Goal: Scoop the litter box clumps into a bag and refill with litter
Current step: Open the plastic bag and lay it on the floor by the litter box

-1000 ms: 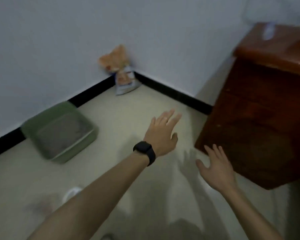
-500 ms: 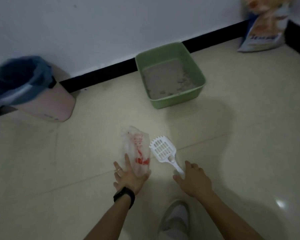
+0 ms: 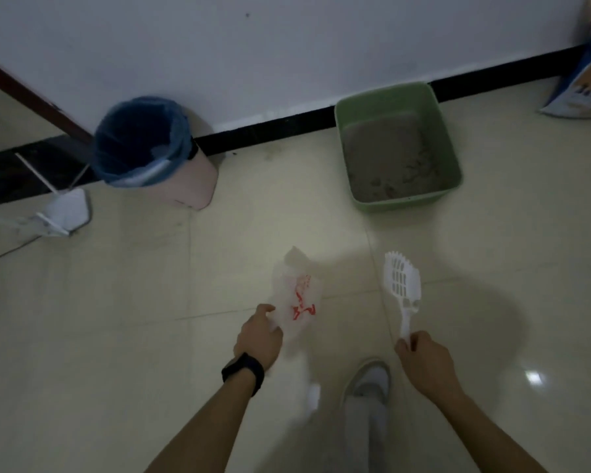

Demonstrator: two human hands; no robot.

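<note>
A green litter box (image 3: 448, 138) with grey litter and several clumps stands by the wall's black skirting. My left hand (image 3: 259, 337), with a black watch on the wrist, grips the lower edge of a thin white plastic bag with red print (image 3: 297, 297), lifted off the floor. My right hand (image 3: 423, 361) holds the handle end of a white slotted litter scoop (image 3: 403, 285), which points away from me toward the box. The litter sack (image 3: 584, 87) leans in the far right corner, partly cut off by the frame.
A pink waste bin with a blue liner (image 3: 147, 151) stands left against the wall. A white router with antennas (image 3: 60, 211) and its cable lie further left. My grey shoe (image 3: 367, 390) is on the tiled floor between my arms.
Both hands have lifted their things: the bag and the scoop lay on the floor half a second ago and are now held up. The view has moved left, revealing the router.
</note>
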